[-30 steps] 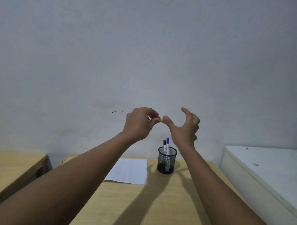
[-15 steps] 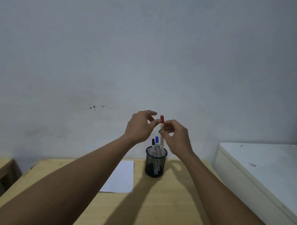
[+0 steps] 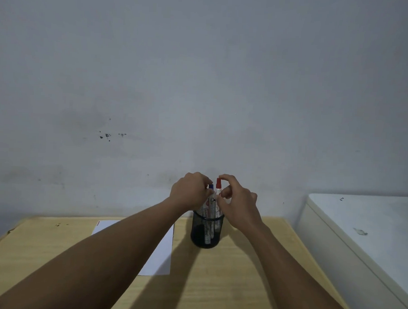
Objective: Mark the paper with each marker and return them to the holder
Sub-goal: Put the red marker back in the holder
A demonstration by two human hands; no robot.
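on the wooden surface (image 3: 227, 284), toward its far edge by the grey wall (image 3: 202, 72), stands a black mesh holder (image 3: 206, 234), upright. markers sit inside it, white barrels showing through the mesh. blue-capped marker (image 3: 211, 187) pokes up just beside the left hand (image 3: 189, 193); red-capped marker (image 3: 218, 183) stands upright next to it, barrel reaching down into the holder. right hand (image 3: 239, 203) is curled around the red-capped marker, forefinger arched over the cap, thumb and fingers pinching the white barrel below it. left hand is closed in a loose fist with fingertips pressed at the blue-capped marker's barrel; whether it grips or only touches, cannot tell. both hands hover directly above the holder rim, nearly touching each other. white paper (image 3: 161, 253) lies flat on the surface left of the holder, partly hidden under the left forearm; a small red mark shows at its far left corner. white cabinet top (image 3: 370, 227) sits to the right of the surface, apart from it. dark specks on the wall, upper left of the hands.
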